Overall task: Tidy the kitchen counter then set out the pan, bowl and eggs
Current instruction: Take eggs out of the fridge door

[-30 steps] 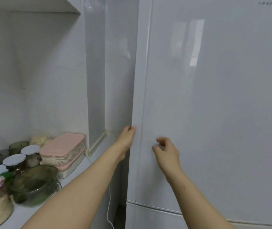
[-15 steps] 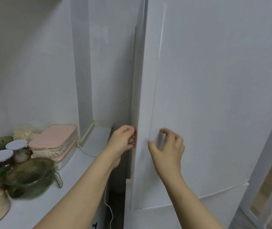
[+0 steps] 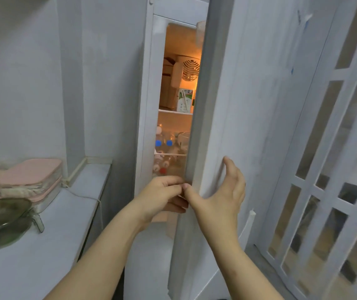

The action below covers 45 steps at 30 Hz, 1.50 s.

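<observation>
Viewing from the head camera, I record a tall white refrigerator door standing ajar, its free edge angled towards me. A narrow gap shows the amber-lit refrigerator interior.

The left hand grips the door's inner edge low down, fingers curled round it and knuckles facing me. The right hand sits just right of it, thumb tip touching the left hand's fingers at that edge. Its other fingers are extended and spread over the door's outer face; I cannot tell whether they press on it. The two hands are together and in contact.

Inside the gap I note a round slatted vent high up and a white carton with green print on a white shelf. Below are clear bottles with blue caps and one red cap; finer detail is blurred.

On the left, the white kitchen counter carries a translucent green glass bowl with a small handle at the near left. Two stacked containers with pink lids stand just beyond it. A thin white cable crosses the counter's far part. Right of the refrigerator stands a white lattice door with glass panes.
</observation>
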Available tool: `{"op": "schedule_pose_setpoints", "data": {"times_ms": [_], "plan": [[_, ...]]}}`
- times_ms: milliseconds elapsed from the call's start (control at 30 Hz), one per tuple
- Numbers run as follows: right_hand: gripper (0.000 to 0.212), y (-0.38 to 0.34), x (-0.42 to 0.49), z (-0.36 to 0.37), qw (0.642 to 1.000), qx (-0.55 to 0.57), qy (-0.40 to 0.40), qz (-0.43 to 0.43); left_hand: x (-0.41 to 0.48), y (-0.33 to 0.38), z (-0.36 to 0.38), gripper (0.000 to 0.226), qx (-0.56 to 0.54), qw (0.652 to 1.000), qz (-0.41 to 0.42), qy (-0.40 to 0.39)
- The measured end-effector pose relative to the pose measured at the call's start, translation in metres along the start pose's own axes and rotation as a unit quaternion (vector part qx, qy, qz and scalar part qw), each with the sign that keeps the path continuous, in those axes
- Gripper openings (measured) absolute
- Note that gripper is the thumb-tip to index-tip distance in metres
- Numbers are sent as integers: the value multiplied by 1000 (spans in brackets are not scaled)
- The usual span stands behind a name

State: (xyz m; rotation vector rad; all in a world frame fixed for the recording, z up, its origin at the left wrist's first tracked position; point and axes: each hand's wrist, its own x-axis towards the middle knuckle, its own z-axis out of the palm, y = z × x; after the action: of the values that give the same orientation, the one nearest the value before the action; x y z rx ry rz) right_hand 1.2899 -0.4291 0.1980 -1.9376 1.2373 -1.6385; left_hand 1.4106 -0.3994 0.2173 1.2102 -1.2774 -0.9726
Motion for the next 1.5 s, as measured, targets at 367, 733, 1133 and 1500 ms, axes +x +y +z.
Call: {"op": "schedule_pose_setpoints", "data": {"times_ms": [367,733,1133,1500], "plan": [[64,16,-33,-138,997,44,40,43,-61,28,119,21,-64,998,-3,-1],[46,42,-45,-237,986,-25,151,73,-77,42,203,22,-41,998,-2,-37],[28,37,-13,-245,969,-187,60,-148,-49,57,228,23,-42,998,40,-1],[48,49,69,-232,910,-410,-58,-22,7,69,213,23,57,995,75,15]]}}
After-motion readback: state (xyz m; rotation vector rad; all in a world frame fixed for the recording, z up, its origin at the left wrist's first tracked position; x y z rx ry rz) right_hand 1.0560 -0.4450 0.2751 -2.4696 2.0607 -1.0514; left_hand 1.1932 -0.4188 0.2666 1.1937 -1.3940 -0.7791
